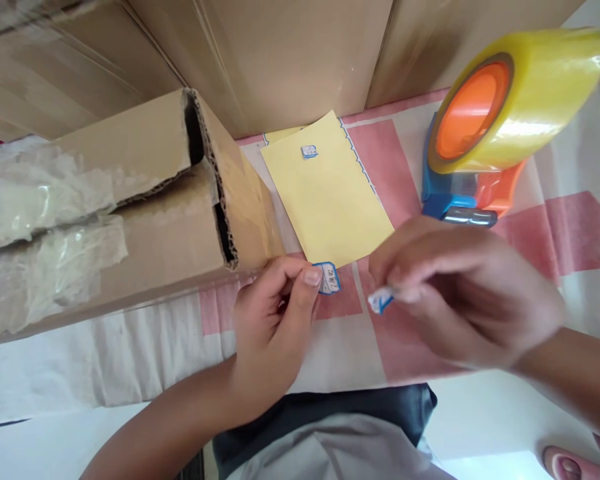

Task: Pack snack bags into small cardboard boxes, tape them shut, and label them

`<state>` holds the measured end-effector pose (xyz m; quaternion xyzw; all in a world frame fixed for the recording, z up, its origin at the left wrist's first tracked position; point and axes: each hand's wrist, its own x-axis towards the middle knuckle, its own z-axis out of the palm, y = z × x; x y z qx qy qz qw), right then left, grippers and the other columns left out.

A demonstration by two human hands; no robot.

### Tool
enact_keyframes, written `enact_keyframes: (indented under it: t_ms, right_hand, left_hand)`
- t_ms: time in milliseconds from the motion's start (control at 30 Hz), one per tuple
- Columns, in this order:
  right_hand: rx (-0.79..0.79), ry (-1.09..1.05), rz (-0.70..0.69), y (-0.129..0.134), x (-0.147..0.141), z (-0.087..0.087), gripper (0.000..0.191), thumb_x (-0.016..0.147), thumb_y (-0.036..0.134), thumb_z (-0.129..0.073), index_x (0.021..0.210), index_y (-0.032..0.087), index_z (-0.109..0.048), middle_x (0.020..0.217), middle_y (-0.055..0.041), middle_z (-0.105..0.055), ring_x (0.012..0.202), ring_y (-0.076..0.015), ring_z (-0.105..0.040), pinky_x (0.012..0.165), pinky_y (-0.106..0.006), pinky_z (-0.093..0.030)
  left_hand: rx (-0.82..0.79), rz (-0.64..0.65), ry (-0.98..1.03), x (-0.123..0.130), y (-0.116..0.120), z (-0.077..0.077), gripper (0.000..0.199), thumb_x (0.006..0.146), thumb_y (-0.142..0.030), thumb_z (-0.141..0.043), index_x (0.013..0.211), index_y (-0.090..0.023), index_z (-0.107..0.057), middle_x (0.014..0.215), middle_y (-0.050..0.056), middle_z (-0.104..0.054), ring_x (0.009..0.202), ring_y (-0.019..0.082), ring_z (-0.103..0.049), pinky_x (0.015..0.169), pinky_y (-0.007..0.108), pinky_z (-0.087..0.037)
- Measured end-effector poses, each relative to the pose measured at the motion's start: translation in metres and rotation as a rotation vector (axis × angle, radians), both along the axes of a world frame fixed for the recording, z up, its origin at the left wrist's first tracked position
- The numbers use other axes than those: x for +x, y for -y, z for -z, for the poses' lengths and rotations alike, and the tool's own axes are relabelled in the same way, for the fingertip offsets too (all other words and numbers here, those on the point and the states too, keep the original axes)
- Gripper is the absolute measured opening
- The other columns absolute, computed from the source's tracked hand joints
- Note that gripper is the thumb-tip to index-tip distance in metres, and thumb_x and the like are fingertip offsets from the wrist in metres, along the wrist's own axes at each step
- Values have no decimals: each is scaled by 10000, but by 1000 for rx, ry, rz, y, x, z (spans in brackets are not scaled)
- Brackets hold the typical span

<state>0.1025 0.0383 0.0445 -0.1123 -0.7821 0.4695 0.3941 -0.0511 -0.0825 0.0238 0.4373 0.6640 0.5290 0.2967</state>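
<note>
Between thumb and forefinger, my left hand (280,320) pinches a small blue-edged paper label (330,278) with handwriting on it. My right hand (460,293), slightly blurred, is closed on a small folded or crumpled white-and-blue paper piece (380,300). Just beyond both hands, yellow paper sheets (330,207) lie on the cloth, the top one with a blue scalloped line down its right side. Another small blue-edged label (309,152) rests on the upper part of that sheet.
A taped cardboard box (160,240) with a gap at its end stands to the left. At the right is an orange-and-blue tape dispenser (455,200) with a yellow tape roll (535,100). Large cartons (290,60) line the back. A pink-and-white cloth (405,347) covers the surface.
</note>
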Motion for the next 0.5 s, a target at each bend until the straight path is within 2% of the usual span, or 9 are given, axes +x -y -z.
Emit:
enact_keyframes:
  t_ms: [100, 200, 300, 400, 500]
  right_hand:
    - [-243, -85, 72, 2, -6, 8, 116, 931, 78, -589, 963, 188, -605, 819, 5, -630, 723, -78, -637, 640, -200, -561]
    - [-455, -117, 127, 3, -13, 15, 77, 916, 133, -650, 943, 194, -611, 878, -1, -644, 810, -92, -657, 701, -214, -584]
    - [-505, -101, 136, 0, -18, 21, 157, 884, 188, -710, 1002, 222, -613, 846, 15, -657, 797, -104, -659, 677, -215, -572]
    - [-502, -72, 105, -5, -25, 25, 332, 840, 239, -771, 1122, 251, -596, 763, 50, -657, 745, -106, -653, 668, -223, -558]
    - [-496, -48, 97, -9, -33, 23, 200, 838, 283, -775, 968, 197, -649, 825, 13, -689, 710, -88, -623, 620, -206, -526]
  left_hand:
    - [-101, 73, -189, -2, -5, 5, 244, 1022, -332, -531, 832, -196, -602, 632, -51, -588, 554, 74, -503, 561, 203, -390]
    - [-187, 174, -502, -1, -11, 13, 236, 1015, -347, -519, 877, -196, -636, 712, -11, -687, 611, 122, -595, 597, 248, -385]
    - [-288, 224, -794, 2, -16, 19, 300, 1024, -382, -460, 885, -199, -652, 716, 27, -708, 623, 182, -633, 571, 285, -328]
    - [-344, 187, -1018, 7, -18, 23, 339, 1026, -407, -427, 863, -203, -644, 685, 49, -690, 609, 218, -634, 543, 305, -255]
    - [-328, 104, -1174, 12, -19, 25, 342, 1022, -430, -436, 865, -202, -637, 679, 62, -676, 617, 236, -638, 539, 316, -227]
